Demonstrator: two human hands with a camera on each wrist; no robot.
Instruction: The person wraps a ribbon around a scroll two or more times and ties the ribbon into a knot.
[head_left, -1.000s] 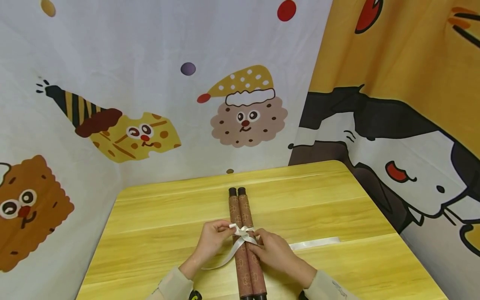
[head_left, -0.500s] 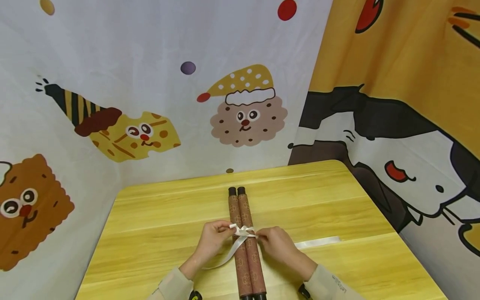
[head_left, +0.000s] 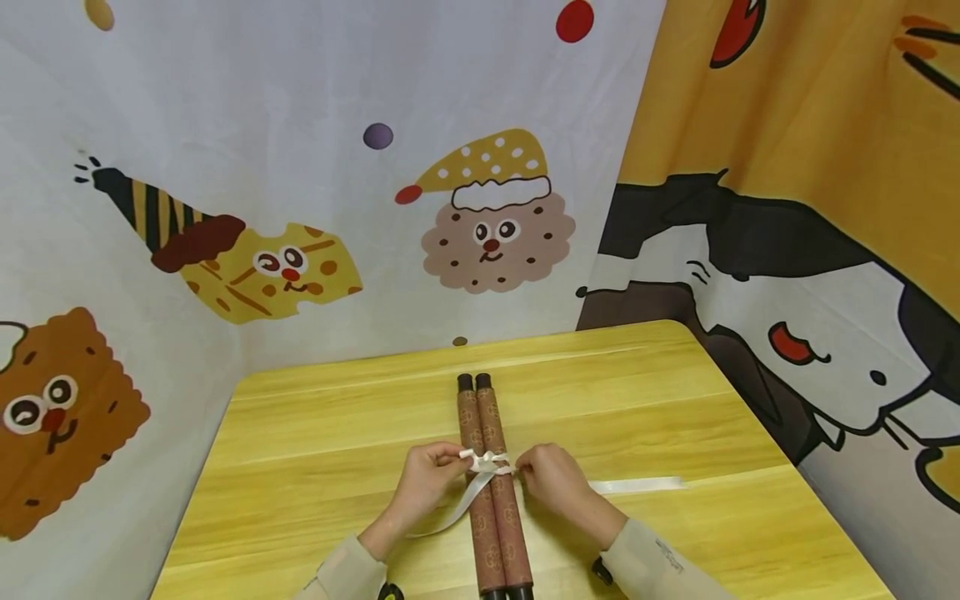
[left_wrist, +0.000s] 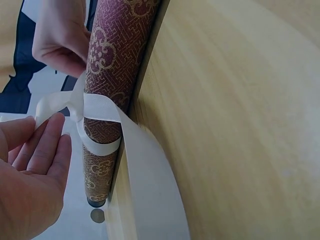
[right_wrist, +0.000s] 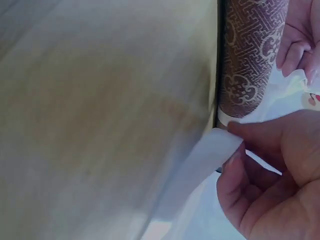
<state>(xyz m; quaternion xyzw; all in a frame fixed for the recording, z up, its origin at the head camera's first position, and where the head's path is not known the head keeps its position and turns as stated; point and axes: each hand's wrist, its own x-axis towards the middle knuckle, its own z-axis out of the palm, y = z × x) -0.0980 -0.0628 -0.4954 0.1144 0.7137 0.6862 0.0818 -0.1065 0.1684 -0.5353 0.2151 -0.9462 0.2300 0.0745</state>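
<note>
Two brown patterned scrolls (head_left: 495, 517) with black end knobs lie side by side on the table, bound round the middle by a white ribbon (head_left: 489, 462) with a knot and loop on top. On the left, my left hand (head_left: 429, 479) pinches a ribbon loop between thumb and forefinger, as the left wrist view shows with the ribbon (left_wrist: 52, 102) just off the scroll (left_wrist: 112, 55). To the right, my right hand (head_left: 555, 479) pinches another part of the ribbon (right_wrist: 200, 160) between thumb and fingers, close beside the scroll. One ribbon tail hangs down toward the left.
The wood-grain table (head_left: 315, 433) carries the scrolls lengthwise. A ribbon tail (head_left: 637, 483) stretches over it to the right. Behind stands a white curtain (head_left: 300, 167) with cartoon prints, and at the right an orange curtain (head_left: 825, 125).
My right hand has shifted from on top of the right scroll to just beside it, drawing its part of the ribbon rightward. The left hand has kept its place and pinch.
</note>
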